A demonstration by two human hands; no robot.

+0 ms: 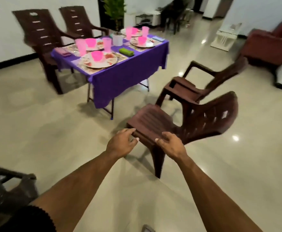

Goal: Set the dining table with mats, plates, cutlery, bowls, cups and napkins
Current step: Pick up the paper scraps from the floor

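Both hands out front, well apart from desk [130, 77]. Left hand [122, 143] w/ fingers loosely curled at front edge of brown chair [153, 121] seat; contact unclear, blurred. Right hand [169, 144] relaxed, fingers spread, over same edge, nothing held. Desk w/ purple cloth: plates [98, 61], pink cups [81, 46], green napkin [126, 51] near centre.

The purple-clothed dining table [120, 76] carries four patterned plates [98, 60] on mats [120, 56], each bearing a pink bowl [97, 56], pink cups [80, 44] alongside (blurred), and folded napkins [126, 51].
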